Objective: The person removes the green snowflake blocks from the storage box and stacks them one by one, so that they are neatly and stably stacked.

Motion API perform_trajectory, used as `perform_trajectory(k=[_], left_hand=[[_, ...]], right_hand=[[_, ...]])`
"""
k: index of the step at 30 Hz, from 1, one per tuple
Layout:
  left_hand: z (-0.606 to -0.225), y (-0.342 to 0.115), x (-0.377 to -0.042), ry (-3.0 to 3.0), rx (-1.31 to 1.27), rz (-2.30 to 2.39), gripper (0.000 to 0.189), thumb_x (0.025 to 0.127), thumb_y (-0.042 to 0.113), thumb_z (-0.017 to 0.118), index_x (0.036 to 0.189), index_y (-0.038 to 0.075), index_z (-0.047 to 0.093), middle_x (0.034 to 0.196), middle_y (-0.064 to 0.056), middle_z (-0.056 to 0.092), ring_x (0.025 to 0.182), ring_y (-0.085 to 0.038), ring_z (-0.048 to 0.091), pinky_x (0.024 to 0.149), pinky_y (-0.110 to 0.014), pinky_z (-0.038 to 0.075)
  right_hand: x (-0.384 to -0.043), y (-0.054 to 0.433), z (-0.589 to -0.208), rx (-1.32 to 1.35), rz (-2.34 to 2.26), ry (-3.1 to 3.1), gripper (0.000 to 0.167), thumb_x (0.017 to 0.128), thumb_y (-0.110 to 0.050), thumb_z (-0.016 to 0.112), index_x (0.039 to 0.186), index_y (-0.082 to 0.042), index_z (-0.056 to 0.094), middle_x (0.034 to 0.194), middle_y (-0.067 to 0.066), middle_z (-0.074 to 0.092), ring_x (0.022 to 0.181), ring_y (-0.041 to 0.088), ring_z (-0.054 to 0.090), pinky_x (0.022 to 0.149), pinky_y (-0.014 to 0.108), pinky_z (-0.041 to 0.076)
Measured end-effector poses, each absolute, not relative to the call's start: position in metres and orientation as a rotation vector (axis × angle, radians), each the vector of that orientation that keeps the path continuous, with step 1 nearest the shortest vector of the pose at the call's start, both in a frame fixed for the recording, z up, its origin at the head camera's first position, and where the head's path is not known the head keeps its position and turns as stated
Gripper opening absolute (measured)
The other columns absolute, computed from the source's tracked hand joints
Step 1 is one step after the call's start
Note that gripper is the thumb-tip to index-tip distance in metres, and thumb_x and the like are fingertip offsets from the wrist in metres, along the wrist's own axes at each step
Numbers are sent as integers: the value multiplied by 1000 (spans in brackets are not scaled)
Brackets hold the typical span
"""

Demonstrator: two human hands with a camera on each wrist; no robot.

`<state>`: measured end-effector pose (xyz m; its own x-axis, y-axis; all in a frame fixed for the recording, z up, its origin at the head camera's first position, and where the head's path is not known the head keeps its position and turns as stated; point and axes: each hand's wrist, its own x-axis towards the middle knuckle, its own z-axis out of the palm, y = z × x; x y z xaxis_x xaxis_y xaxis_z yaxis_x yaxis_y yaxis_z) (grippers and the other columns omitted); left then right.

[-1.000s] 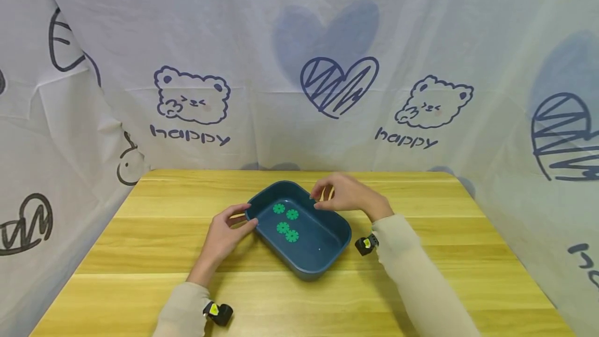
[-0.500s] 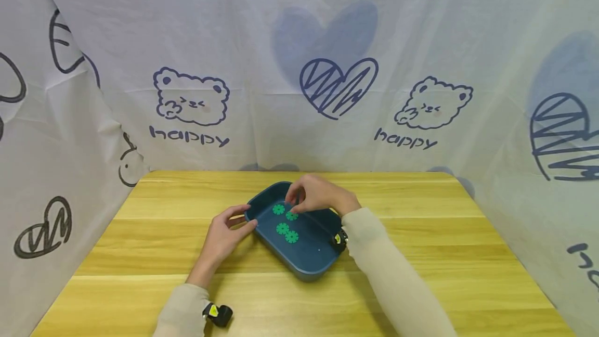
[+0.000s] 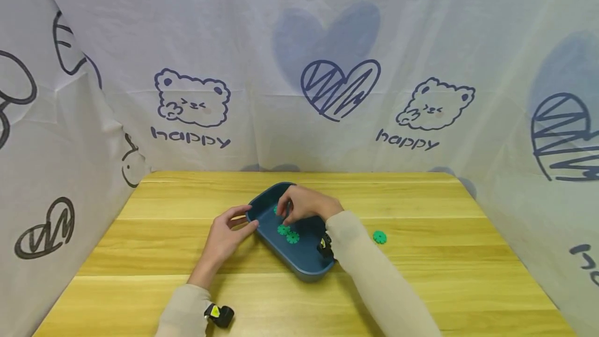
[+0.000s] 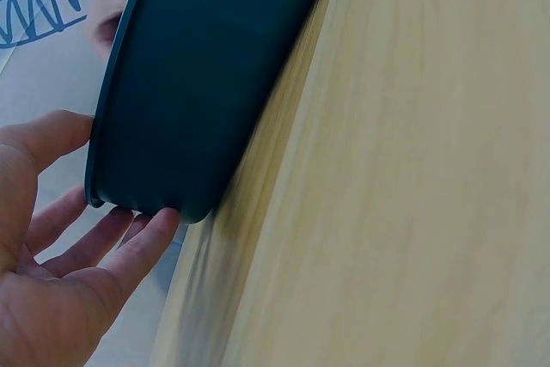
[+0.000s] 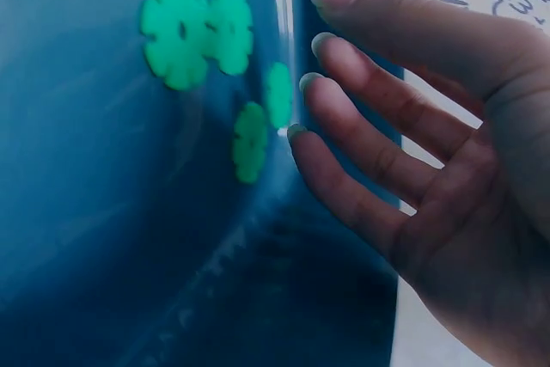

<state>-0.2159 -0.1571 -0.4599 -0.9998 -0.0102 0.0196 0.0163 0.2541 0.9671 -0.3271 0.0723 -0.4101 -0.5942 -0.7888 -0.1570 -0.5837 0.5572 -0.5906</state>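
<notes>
A dark blue rectangular plastic bin [image 3: 299, 264] sits at an angle on the wooden table. My left hand [image 3: 225, 230] holds its left corner, thumb at the rim and fingertips against the outer wall in the left wrist view. Several green notched interlocking discs [image 5: 176, 32] lie inside on the floor. My right hand [image 3: 304, 203] reaches down into the bin, its fingers loosely bent with a gap to the thumb and nothing between them. In the right wrist view its fingertips [image 5: 307, 83] are beside the nearest discs. In the head view this hand hides part of the discs.
Another green disc [image 3: 379, 237] lies on the table [image 3: 449, 274] to the right of the bin, beside my right sleeve [image 3: 369, 259]. A white patterned cloth [image 3: 262, 118] hangs behind the table and along its sides.
My right hand has moved left from above the bin's far rim and down to the discs. The disc on the table has come into view as the right arm shifted. My left hand stays put.
</notes>
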Motion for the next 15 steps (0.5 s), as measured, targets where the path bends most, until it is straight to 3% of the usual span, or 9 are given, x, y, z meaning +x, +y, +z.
perform_trajectory(k=[5, 15], left_hand=[[-462, -156, -215, -2471, -16, -1896, 51, 94, 23, 78, 141, 9, 61, 146, -17, 59, 130, -36, 63, 95, -28, 58], [-467, -157, -215, -2454, -28, -1907, 51, 94, 22, 78, 140, 9, 61, 146, -16, 59, 130, -36, 62, 94, -24, 58]], right_hand=[[-325, 68, -418, -1079, -704, 2376, 21, 83, -5, 86, 103, -6, 80, 101, 6, 78, 81, 14, 70, 72, 19, 58], [-323, 66, -432, -1009, -636, 2440, 22, 83, -3, 85, 103, -10, 81, 102, 1, 78, 75, 6, 65, 70, 20, 57]])
